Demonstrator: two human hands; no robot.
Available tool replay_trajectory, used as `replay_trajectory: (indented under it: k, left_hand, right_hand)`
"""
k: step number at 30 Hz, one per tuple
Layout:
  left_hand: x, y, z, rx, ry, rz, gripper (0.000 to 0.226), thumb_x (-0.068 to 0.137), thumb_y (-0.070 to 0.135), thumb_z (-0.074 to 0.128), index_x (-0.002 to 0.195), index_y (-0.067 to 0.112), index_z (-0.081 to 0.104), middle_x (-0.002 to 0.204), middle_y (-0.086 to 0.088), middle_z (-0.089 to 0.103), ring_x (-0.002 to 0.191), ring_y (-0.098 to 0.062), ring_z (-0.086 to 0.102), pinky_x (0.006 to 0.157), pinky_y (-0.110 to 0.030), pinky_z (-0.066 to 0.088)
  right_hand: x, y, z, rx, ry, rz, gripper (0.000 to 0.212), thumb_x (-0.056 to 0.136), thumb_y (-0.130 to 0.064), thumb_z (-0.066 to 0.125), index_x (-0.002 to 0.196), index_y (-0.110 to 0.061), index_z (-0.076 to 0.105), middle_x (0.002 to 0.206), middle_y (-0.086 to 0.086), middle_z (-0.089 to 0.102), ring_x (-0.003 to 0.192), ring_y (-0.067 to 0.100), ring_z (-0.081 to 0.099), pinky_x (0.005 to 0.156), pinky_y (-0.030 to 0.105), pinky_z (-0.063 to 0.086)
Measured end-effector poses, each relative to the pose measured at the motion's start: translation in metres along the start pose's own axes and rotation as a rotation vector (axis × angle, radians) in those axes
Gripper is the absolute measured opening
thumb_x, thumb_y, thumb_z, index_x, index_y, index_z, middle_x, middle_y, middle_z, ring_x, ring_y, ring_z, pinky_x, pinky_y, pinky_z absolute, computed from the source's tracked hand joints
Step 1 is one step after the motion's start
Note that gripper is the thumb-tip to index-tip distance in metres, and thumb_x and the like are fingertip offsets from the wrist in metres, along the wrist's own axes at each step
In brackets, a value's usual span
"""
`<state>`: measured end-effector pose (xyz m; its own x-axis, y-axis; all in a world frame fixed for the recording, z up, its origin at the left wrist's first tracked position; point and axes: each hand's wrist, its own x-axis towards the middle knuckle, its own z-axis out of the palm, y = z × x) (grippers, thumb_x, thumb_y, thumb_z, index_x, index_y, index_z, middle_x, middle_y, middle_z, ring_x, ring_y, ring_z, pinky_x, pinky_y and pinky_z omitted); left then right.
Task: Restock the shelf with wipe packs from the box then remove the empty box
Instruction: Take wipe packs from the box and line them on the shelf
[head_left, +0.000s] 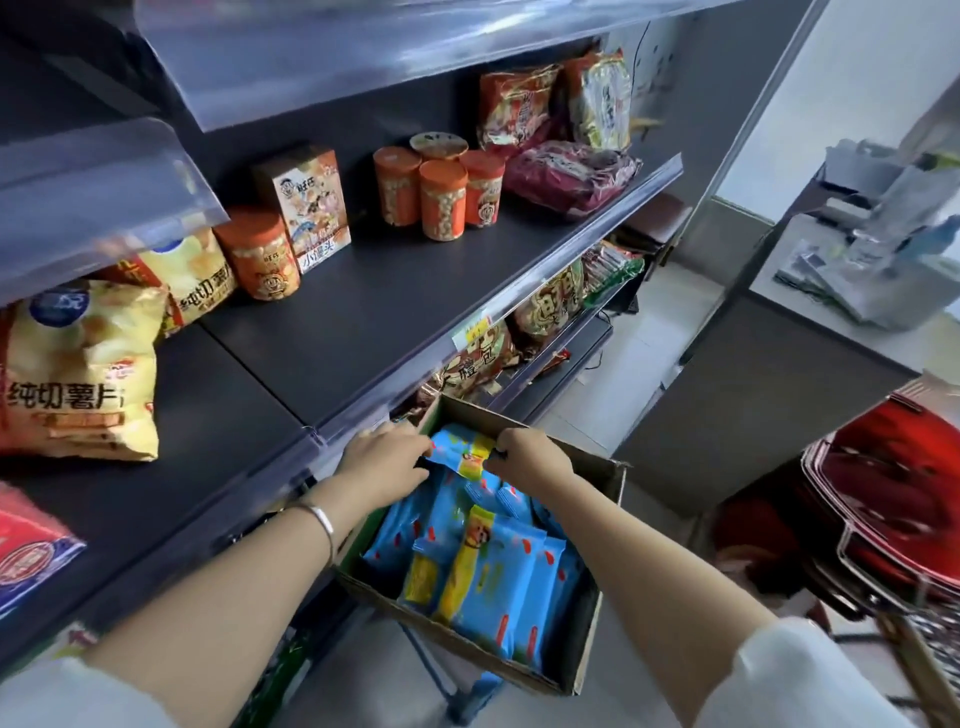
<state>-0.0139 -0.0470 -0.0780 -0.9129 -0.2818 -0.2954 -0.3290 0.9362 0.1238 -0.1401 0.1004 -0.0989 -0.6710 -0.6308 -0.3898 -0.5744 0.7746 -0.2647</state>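
Observation:
An open cardboard box stands low in front of the shelving, filled with several blue wipe packs with yellow stripes. Over the far end of the box, my left hand and my right hand hold one blue and yellow wipe pack between them, each gripping an end. The dark shelf above the box has a wide bare stretch in its middle.
Chip bags, orange snack canisters and a snack carton stand on the shelf. Snack bags fill the lower shelf. Stacked red baskets stand at the right, a grey counter beyond them.

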Motion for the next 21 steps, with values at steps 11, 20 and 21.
replay_trajectory:
  k: [11,20,21]
  left_hand:
    - [0.021,-0.028,0.011,-0.276,0.046,-0.126,0.03,0.091,0.031,0.051,0.121,0.025,0.056,0.127,0.002,0.054,0.119,-0.019,0.048,0.09,-0.03,0.04]
    - [0.037,0.015,-0.013,-1.601,-0.12,-0.641,0.031,0.092,0.043,0.054,0.096,0.012,0.055,0.08,-0.01,0.06,0.066,-0.02,0.06,0.062,-0.031,0.056]
    - [0.037,0.02,-0.01,-1.639,-0.109,-0.654,0.027,0.092,0.037,0.057,0.096,0.01,0.054,0.076,-0.01,0.059,0.059,-0.018,0.06,0.054,-0.029,0.056]
  right_hand:
    - [0.04,-0.032,0.038,-0.283,0.056,-0.122,0.026,0.094,-0.03,0.05,0.111,-0.016,0.063,0.116,0.008,0.064,0.107,0.033,0.06,0.074,0.033,0.041]
    - [0.017,-0.009,0.001,-0.205,0.211,-0.406,0.033,0.1,-0.027,0.04,0.128,-0.017,0.053,0.121,0.004,0.062,0.11,0.028,0.059,0.083,0.042,0.051]
    - [0.011,-0.007,0.002,-0.185,0.221,-0.455,0.033,0.1,-0.029,0.04,0.127,-0.016,0.055,0.12,0.005,0.063,0.11,0.028,0.059,0.085,0.043,0.05]
